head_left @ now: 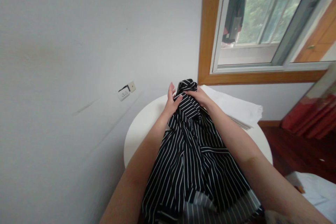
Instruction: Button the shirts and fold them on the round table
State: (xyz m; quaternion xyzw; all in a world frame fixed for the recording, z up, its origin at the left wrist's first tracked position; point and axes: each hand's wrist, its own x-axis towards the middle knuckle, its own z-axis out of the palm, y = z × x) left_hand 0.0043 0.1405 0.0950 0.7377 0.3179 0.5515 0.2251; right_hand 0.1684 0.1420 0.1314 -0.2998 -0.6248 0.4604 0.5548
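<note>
A black garment with thin white stripes (194, 157) lies bunched between my forearms and over the round white table (141, 126). My left hand (172, 100) grips its far end from the left, thumb pressed on the cloth, fingers pointing up. From the right, my right hand (199, 96) closes its fingers on the same bunched top part. Both hands hold the cloth a little above the far side of the table.
A stack of folded white cloth (236, 110) lies on the table's far right. A white wall with a socket (126, 91) is to the left. A wood-framed window (262, 42) is behind. Red fabric (312, 115) and dark wooden floor lie at the right.
</note>
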